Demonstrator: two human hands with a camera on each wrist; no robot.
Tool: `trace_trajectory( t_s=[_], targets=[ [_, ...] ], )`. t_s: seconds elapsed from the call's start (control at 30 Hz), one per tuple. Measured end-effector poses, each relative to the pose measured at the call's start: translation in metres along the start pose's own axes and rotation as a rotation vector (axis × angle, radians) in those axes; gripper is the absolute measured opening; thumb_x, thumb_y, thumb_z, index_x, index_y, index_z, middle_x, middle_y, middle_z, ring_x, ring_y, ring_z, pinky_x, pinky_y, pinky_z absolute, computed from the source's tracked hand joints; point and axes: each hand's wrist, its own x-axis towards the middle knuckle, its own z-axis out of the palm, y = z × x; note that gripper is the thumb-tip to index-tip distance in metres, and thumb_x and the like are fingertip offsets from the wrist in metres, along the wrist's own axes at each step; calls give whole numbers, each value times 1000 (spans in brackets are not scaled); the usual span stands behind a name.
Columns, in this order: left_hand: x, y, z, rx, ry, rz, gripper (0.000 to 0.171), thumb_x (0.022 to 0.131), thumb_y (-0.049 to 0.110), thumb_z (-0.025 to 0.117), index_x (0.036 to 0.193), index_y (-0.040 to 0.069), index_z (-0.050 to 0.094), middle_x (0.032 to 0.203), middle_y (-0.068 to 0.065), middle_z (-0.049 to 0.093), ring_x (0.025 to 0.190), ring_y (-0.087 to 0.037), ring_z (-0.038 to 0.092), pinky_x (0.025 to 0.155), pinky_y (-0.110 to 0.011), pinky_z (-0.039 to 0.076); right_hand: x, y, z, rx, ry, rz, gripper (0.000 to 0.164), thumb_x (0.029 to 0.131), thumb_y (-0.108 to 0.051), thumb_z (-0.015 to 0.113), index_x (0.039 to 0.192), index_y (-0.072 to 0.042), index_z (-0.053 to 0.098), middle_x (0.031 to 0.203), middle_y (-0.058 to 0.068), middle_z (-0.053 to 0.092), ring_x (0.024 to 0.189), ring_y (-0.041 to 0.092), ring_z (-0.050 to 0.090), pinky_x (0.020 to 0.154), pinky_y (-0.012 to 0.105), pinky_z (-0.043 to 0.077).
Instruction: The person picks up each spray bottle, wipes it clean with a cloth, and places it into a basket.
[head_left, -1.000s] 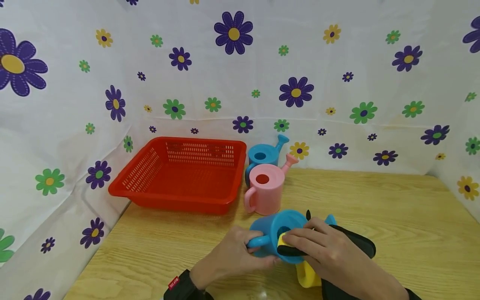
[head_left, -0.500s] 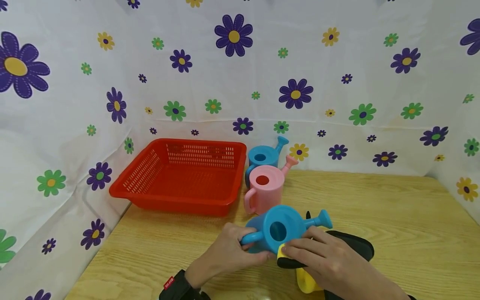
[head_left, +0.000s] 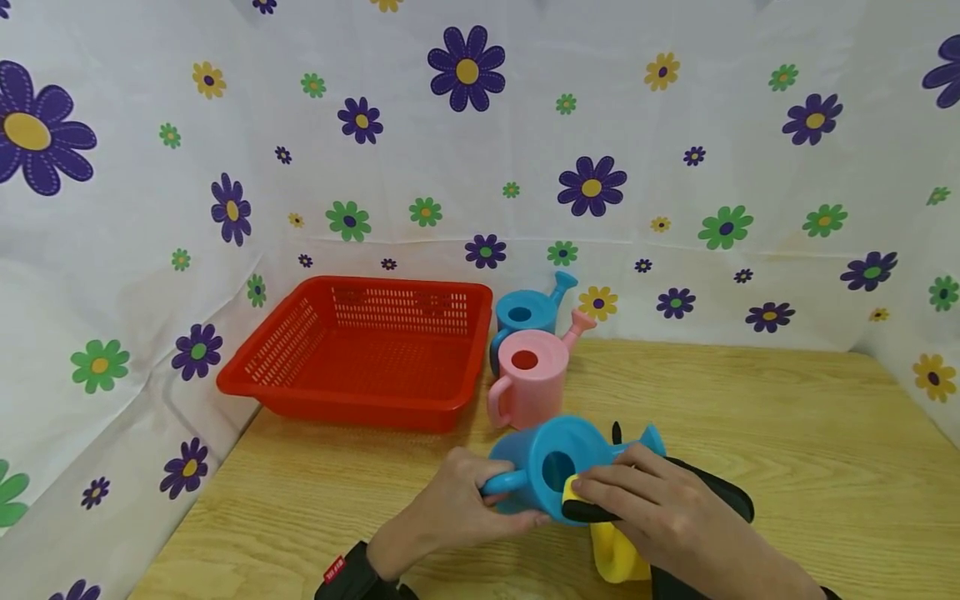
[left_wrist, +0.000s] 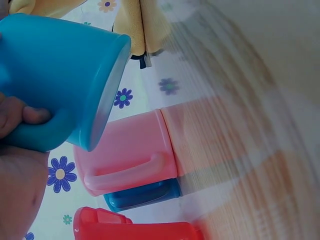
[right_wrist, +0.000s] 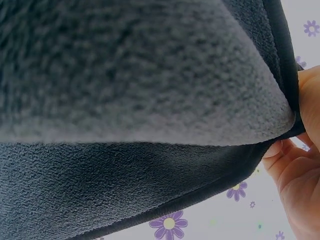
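My left hand (head_left: 453,508) grips the handle of a blue toy watering can (head_left: 576,435), tilted with its top towards me. The left wrist view shows the can's side (left_wrist: 55,70) and bottom rim above the table. In my right hand (head_left: 667,508) is a cloth (head_left: 618,554), yellow on one face and dark on the other. Its folded edge is pressed against the can's top, beside the round filling hole. The fingers partly cover the spout. Dark cloth (right_wrist: 125,190) fills most of the right wrist view, pinched at its edge by the right hand.
A pink watering can (head_left: 543,396) stands just beyond the held can, and another blue watering can (head_left: 525,302) is behind it. To their left sits a red plastic basket (head_left: 360,410). A flowered white sheet (head_left: 637,125) hangs behind the wooden table (head_left: 787,417).
The cloth has slid from beside the hole down to the can's lower rim, then part of the way back up. The can has turned slightly, and more of its hole and spout now shows.
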Motion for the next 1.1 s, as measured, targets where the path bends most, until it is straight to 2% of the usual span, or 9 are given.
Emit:
trace_trajectory(
  t_s=[0.1,0.23,0.47,0.6,0.7,0.8,0.9,1.0,1.1],
  targets=[
    [0,1,0,1,-17,32,40,86,20,82,64,11,50,51,3,43,51,9,36,53,-13,34,-1,2,0,-22,15,6,35,94,-23,73,127,-13,69,113,-4,75,96,13,63,88,18,57],
    [0,2,0,21,-43,90,43,86,21,83,63,14,47,51,3,41,51,9,33,51,-12,30,0,5,0,-38,37,55,43,104,-36,41,128,-14,69,113,-4,75,95,12,61,87,16,56],
    [2,5,4,68,-102,142,40,86,23,83,65,12,50,53,4,46,54,11,35,51,-9,28,1,10,-2,-70,89,152,52,107,-39,30,127,-13,70,113,-1,75,94,12,60,87,13,54],
    [1,6,7,63,-118,139,38,86,23,83,66,11,53,53,4,49,54,12,37,50,-9,31,-1,13,-3,-86,86,186,33,97,-26,66,127,-13,70,113,0,75,95,13,61,87,13,54],
    [1,6,7,77,-116,144,38,86,23,83,66,11,52,53,4,47,54,12,37,51,-9,31,-1,14,-3,-96,74,203,60,69,-5,92,125,-13,71,113,-1,75,95,13,61,86,13,55],
    [1,6,6,98,-112,153,39,86,24,83,66,12,52,53,5,46,54,12,36,51,-8,30,0,14,-3,-113,61,211,75,55,2,96,124,-13,72,112,-1,74,95,12,61,83,15,56],
    [2,6,6,94,-113,147,39,86,24,83,66,12,52,53,5,46,54,12,37,51,-8,31,1,15,-4,-104,42,206,73,58,0,96,125,-14,71,115,0,73,96,12,60,80,21,59],
    [3,5,6,98,-113,140,39,86,24,83,66,11,52,53,5,46,54,12,37,51,-9,31,-1,16,-4,-65,13,200,43,87,-23,82,128,-15,70,120,0,70,99,12,57,77,24,60],
    [2,4,6,103,-112,127,39,87,25,83,66,11,53,53,5,46,53,13,36,50,-9,31,-3,14,-4,-20,-5,201,40,102,-43,57,129,-17,69,123,1,67,100,11,56,77,25,60]
  ],
)
